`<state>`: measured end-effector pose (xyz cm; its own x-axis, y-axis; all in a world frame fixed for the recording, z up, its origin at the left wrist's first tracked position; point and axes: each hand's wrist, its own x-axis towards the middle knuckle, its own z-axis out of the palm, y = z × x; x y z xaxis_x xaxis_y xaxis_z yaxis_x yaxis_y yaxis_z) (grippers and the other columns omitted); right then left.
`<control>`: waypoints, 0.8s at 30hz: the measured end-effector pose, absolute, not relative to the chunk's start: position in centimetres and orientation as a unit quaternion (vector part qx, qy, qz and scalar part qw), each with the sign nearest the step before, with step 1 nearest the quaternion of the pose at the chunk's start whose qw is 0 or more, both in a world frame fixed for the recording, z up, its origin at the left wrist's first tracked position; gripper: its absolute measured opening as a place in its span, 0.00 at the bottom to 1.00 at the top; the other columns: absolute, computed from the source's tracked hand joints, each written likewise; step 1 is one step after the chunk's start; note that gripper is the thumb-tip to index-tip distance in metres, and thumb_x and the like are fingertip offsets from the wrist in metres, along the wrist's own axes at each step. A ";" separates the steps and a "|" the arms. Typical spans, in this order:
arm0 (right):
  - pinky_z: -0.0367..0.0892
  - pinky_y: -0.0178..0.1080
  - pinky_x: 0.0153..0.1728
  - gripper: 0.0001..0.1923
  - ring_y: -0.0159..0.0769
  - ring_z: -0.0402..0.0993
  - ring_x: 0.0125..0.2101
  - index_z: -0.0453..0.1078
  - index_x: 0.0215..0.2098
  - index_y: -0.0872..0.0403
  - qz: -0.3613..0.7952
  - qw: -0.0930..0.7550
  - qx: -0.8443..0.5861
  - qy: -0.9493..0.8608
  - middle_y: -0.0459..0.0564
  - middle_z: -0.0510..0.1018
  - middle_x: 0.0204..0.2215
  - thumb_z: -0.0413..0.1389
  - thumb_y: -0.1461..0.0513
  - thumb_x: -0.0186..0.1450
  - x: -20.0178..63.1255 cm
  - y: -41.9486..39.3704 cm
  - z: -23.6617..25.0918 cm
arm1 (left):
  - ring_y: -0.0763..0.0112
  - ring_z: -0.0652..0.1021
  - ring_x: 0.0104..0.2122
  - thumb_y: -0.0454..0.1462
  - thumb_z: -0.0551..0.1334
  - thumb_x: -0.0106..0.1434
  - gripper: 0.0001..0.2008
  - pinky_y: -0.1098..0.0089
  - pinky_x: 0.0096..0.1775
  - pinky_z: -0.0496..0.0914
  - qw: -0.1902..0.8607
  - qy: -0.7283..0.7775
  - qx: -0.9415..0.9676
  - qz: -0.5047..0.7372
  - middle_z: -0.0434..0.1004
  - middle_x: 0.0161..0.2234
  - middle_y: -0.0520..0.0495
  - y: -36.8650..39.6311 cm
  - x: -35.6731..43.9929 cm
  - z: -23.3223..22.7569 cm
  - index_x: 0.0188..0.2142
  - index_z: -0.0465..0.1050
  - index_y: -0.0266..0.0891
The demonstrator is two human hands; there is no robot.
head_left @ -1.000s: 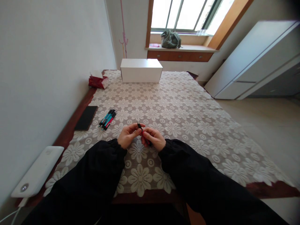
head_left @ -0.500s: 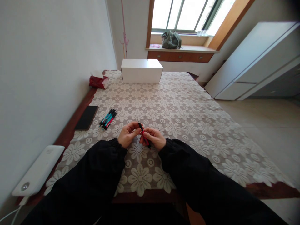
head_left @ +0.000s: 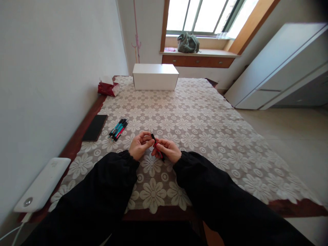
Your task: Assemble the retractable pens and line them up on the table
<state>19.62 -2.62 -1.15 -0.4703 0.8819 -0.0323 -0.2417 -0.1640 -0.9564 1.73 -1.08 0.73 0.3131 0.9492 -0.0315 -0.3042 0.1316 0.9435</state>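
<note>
Between my hands, just above the flower-patterned tablecloth (head_left: 153, 193), is a red and black pen (head_left: 153, 137), tilted with its pointed metal tip up and away from me. My left hand (head_left: 140, 145) pinches the black front part near the tip with thumb and fingers. Around the red barrel, my right hand (head_left: 167, 149) is closed, and the pen's black rear end sticks out below it. To the left of my hands lies a group of several pens (head_left: 118, 129), teal and black, with one red and black among them.
A dark flat phone-like slab (head_left: 95, 127) lies left of the pens. Nearer, a white power bank (head_left: 43, 185) has a cable plugged in. A red tissue pack (head_left: 108, 89) and a white box (head_left: 155, 77) stand at the table's far end.
The view has shifted very slightly. Both hands keep their hold on the pen, with only a small movement of the fingers.
</note>
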 end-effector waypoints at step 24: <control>0.68 0.33 0.24 0.22 0.30 0.75 0.22 0.70 0.37 0.54 0.697 0.404 -0.309 -0.506 0.49 0.83 0.29 0.65 0.44 0.62 19.6 -2.5 -1.5 | 0.72 0.75 0.32 0.46 0.76 0.52 0.19 0.72 0.35 0.68 0.597 0.379 0.505 0.495 0.79 0.35 0.47 -1.3 1.7 1.1 0.37 0.77 0.37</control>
